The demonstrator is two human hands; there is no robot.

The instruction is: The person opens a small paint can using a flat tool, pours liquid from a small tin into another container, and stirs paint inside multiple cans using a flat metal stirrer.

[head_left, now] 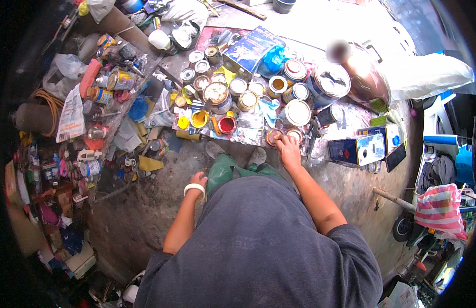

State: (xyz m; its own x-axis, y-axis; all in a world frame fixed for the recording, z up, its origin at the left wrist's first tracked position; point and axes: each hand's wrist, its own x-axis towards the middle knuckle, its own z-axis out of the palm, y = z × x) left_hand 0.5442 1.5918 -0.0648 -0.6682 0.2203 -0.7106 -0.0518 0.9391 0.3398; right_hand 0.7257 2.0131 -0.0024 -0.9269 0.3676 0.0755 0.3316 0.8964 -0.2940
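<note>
The fingers of my right hand (pixel 288 151) are bent and drawn narrow at the work surface's (pixel 248 135) near edge, tips at one reddish-brown tin (pixel 271 136) just left and one small lidded tin (pixel 295 134) just right, and I cannot tell whether they grip either; my left hand (pixel 199 179), loosely curled, is near my green trousers (pixel 221 170). One big white-lidded can (pixel 298 112) blocks the far side, with one open red tin (pixel 227 124) and one open yellow tin (pixel 200 119) left, two boxy blue cans (pixel 344 146) right.
</note>
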